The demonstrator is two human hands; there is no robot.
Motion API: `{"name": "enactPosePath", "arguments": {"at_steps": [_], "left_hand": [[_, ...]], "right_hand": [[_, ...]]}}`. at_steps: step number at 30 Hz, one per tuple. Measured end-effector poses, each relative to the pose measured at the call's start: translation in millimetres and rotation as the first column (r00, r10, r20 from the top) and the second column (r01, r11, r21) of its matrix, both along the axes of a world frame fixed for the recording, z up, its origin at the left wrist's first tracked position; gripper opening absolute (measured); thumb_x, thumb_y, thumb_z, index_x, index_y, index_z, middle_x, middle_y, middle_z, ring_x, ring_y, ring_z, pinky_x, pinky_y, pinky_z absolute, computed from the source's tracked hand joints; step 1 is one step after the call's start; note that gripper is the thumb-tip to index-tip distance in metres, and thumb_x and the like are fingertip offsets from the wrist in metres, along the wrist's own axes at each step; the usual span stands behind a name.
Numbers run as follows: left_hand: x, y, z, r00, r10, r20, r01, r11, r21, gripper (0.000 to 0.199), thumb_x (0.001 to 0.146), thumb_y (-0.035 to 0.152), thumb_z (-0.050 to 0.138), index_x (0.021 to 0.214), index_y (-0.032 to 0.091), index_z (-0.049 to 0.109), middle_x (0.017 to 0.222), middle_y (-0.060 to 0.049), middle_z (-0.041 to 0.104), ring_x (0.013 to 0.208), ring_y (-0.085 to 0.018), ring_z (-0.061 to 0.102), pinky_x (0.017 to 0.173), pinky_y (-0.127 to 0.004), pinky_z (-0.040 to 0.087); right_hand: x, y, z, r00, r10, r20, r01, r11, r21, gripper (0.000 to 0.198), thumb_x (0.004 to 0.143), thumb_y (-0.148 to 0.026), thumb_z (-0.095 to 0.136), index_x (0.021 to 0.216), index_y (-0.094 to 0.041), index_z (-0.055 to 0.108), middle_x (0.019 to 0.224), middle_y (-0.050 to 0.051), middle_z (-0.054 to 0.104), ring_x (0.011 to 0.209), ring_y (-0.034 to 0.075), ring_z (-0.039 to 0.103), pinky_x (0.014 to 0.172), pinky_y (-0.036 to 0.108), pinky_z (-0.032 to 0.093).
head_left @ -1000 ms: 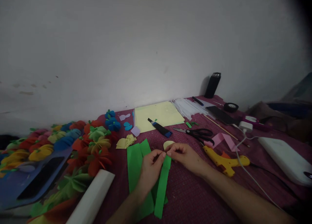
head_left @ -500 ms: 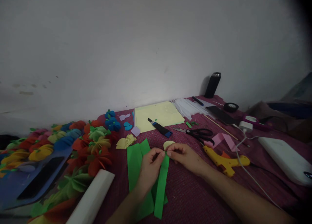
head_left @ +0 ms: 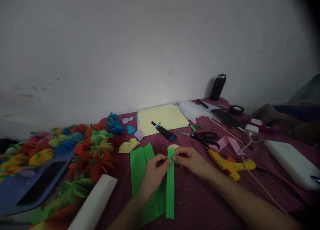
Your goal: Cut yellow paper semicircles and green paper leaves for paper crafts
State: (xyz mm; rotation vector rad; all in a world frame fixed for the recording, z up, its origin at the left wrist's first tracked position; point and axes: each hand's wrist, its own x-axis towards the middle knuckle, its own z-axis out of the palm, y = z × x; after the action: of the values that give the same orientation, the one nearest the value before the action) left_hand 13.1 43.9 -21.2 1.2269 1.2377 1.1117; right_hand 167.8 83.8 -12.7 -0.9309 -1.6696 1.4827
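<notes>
A narrow green paper strip (head_left: 170,193) hangs down over the purple cloth, pinched near its upper end between both hands. My left hand (head_left: 155,173) is closed on it from the left, thumb against forefinger. From the right, my right hand (head_left: 191,160) pinches the same end; a small dark green bit shows at its fingertips. Wider green paper sheets (head_left: 137,166) lie under and beside my left forearm. Behind the strip's top, a round cream paper piece (head_left: 173,146) shows in part. A cream petal piece with fringed paper (head_left: 128,145) lies left of the hands.
Paper flowers (head_left: 100,153) crowd the left side beside a white roll (head_left: 96,200). A utility knife (head_left: 163,130) rests on pale yellow sheets (head_left: 162,115). Scissors (head_left: 200,135), a yellow glue gun (head_left: 231,163), a white power bank (head_left: 291,163) and cables lie right; a black bottle (head_left: 218,87) stands behind.
The green strip has swung upright and shifted slightly right, its upper end now rising above the fingertips. Both hands stay in nearly the same place.
</notes>
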Motion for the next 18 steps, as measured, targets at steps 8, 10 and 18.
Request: {"name": "enactPosePath", "arguments": {"at_steps": [8,10,18], "left_hand": [[1.0,0.9,-3.4,0.999,0.021,0.048,-0.019,0.999,-0.042,0.021,0.070,0.035,0.061,0.065,0.015,0.056,0.055,0.006,0.043,0.050,-0.008,0.036,0.048,-0.020,0.028],[1.7,0.5,-3.1,0.998,0.026,0.060,-0.021,0.997,-0.077,0.021,0.068,0.035,0.063,0.065,0.016,0.056,0.054,0.006,0.044,0.048,-0.008,0.038,0.046,-0.020,0.029],[1.2,0.3,-3.9,0.990,0.020,0.138,0.009,0.978,-0.207,0.022,0.068,0.034,0.062,0.060,0.015,0.054,0.050,0.006,0.044,0.042,-0.007,0.040,0.041,-0.019,0.032]], "right_hand": [[-1.2,1.5,-3.8,0.998,-0.010,-0.068,0.013,0.999,0.034,0.018,0.072,-0.032,0.062,0.065,-0.017,0.054,0.061,-0.004,0.045,0.051,0.008,0.036,0.047,0.021,0.028],[-0.8,1.9,-4.4,0.998,-0.020,-0.058,0.022,0.999,0.036,0.016,0.072,-0.030,0.061,0.065,-0.017,0.055,0.059,-0.004,0.046,0.051,0.008,0.037,0.047,0.021,0.028],[-1.0,3.7,-8.7,0.996,-0.027,-0.089,0.033,0.997,0.068,0.011,0.072,-0.025,0.061,0.066,-0.018,0.056,0.062,-0.004,0.048,0.055,0.009,0.042,0.052,0.021,0.033]]}}
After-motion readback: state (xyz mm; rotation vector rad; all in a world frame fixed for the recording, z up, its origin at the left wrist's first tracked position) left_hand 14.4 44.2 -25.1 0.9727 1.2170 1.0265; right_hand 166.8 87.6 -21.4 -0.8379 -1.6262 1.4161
